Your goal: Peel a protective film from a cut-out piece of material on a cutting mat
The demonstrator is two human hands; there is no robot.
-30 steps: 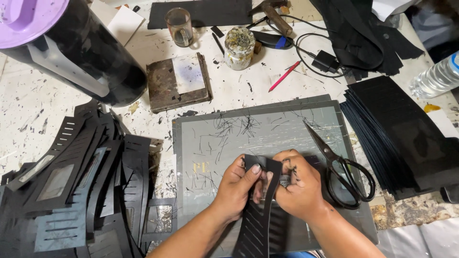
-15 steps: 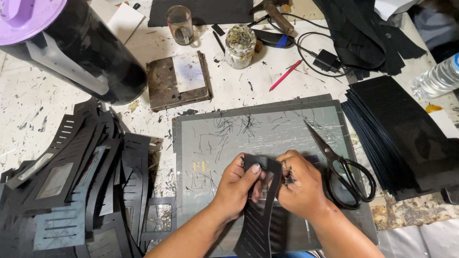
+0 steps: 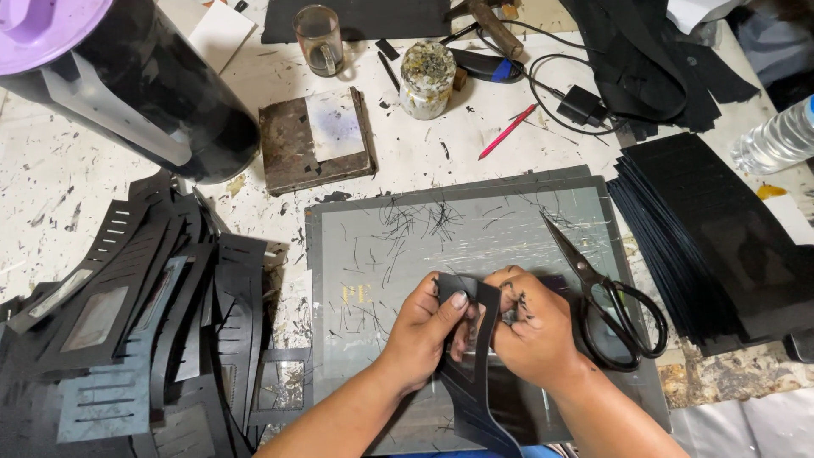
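Showing both hands at work over the grey cutting mat [image 3: 398, 237], how did the figure place them?

— Speaker B: The left hand [image 3: 428, 326] and the right hand [image 3: 534, 331] met near the mat's lower middle, each pinched shut on the same black cut strip [image 3: 475, 373]. The left thumb lay across the strip's upper end; the right fingers curled around its other edge.

— Speaker A: And where did the strip itself run?

— Speaker B: From between the two hands it hung down toward the lower edge of the view, between the forearms, above the mat.

— Speaker A: What lay just beside the right hand?

— Speaker B: A pair of black-handled scissors [image 3: 606, 301] rested on the mat, blades pointing up and to the left, handles near the right wrist but apart from it.

— Speaker A: And around the mat?

— Speaker B: A heap of black cut pieces [image 3: 127, 331] lay to the left, a stack of black sheets [image 3: 712, 229] to the right. Beyond the mat stood a rusty metal block [image 3: 314, 140], a glass jar [image 3: 426, 78], a glass mug [image 3: 319, 38] and a red pencil [image 3: 507, 131]. A large black container with a purple lid [image 3: 51, 25] filled the upper left corner.
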